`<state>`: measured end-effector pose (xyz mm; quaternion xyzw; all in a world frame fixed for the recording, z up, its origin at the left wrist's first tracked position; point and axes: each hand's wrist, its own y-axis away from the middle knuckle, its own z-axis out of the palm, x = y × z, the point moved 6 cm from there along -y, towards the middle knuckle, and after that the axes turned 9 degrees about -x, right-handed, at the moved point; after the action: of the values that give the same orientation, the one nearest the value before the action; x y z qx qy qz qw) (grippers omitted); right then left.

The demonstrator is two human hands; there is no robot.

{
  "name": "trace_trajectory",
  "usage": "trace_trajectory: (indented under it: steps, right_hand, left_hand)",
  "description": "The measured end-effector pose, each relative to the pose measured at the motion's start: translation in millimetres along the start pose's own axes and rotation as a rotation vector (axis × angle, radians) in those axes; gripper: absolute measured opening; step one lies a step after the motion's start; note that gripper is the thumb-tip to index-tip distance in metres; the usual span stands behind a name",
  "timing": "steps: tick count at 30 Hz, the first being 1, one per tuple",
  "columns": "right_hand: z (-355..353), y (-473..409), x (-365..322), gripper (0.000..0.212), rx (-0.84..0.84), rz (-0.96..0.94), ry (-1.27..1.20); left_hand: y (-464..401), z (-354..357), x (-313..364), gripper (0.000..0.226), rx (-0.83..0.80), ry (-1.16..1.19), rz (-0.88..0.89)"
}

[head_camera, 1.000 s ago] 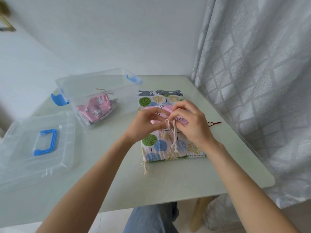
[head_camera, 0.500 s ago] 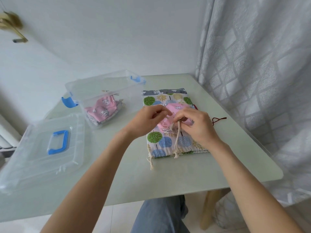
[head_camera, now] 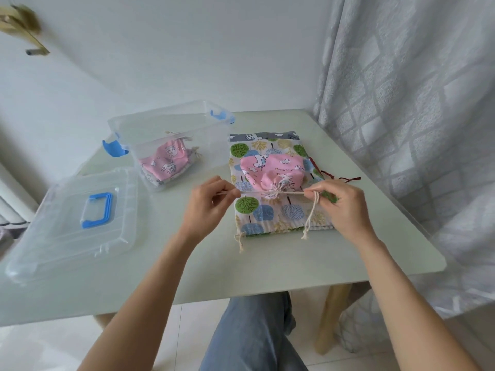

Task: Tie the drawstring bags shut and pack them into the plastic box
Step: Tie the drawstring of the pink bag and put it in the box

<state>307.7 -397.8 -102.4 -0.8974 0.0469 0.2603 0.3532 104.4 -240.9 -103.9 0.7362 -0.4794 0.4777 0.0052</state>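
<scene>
Left hand [head_camera: 207,202] and right hand [head_camera: 338,203], together at the bag mouth half a second ago, are now pulling apart, each pinching the cord [head_camera: 292,193]. The pink bag [head_camera: 270,171] is cinching shut atop the stacked bags [head_camera: 265,210] on the tabletop [head_camera: 187,263]; knot next. The box [head_camera: 171,140] is waiting beyond.

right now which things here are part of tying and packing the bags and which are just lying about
Part of the job:
pink drawstring bag, cord pulled by left hand and right hand
tree-print bags under it
plastic box, a pink bag already inside
box lid

Lying about:
curtain
table as work surface
</scene>
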Motion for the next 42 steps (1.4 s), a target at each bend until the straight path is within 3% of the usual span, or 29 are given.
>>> trace_trajectory:
  steps: [4, 6, 8, 11, 14, 17, 22, 26, 33, 37, 42]
  right_hand:
    - [12.1, 7.2, 6.8, 0.017, -0.165, 0.026, 0.121]
    - [16.0, 12.0, 13.0, 0.035, -0.302, 0.066, 0.203]
    - [8.6, 17.3, 16.1, 0.049, -0.359, 0.115, 0.231]
    - [-9.1, 19.3, 4.4, 0.034, -0.206, 0.178, 0.108]
    - [9.7, 19.2, -7.7, 0.012, -0.274, 0.305, 0.081]
    - [39.5, 25.1, -14.7, 0.029, -0.415, 0.281, 0.336]
    - [44.7, 29.0, -11.9, 0.017, -0.411, 0.204, 0.472]
    - [33.9, 30.9, -11.3, 0.011, -0.432, 0.124, 0.319]
    - [21.6, 40.1, 1.6, 0.011, -0.426, 0.258, 0.172]
    - [17.2, 40.2, 1.5, 0.014, -0.428, 0.301, -0.034]
    - [10.1, 21.0, -15.2, 0.033, -0.358, 0.253, -0.268]
  left_hand:
    - [2.0, 10.5, -20.0, 0.018, -0.125, -0.124, -0.073]
    - [2.7, 15.0, -24.0, 0.013, -0.242, -0.284, -0.102]
    - [3.3, 14.3, -22.2, 0.025, -0.281, -0.41, -0.105]
    - [1.5, 16.8, -5.0, 0.039, -0.255, -0.32, -0.049]
    - [-0.8, 45.4, 10.8, 0.027, -0.335, -0.344, 0.027]
    - [-1.0, 66.2, 12.5, 0.012, -0.335, -0.338, 0.001]
    - [1.7, 73.7, 6.4, 0.01, -0.306, -0.258, -0.046]
    - [0.4, 73.0, 1.9, 0.015, -0.314, -0.261, -0.076]
    - [1.5, 73.0, -9.4, 0.016, -0.311, -0.245, -0.096]
    - [4.4, 71.4, -13.4, 0.016, -0.306, -0.199, -0.106]
    - [3.2, 72.6, -6.1, 0.014, -0.336, -0.185, -0.132]
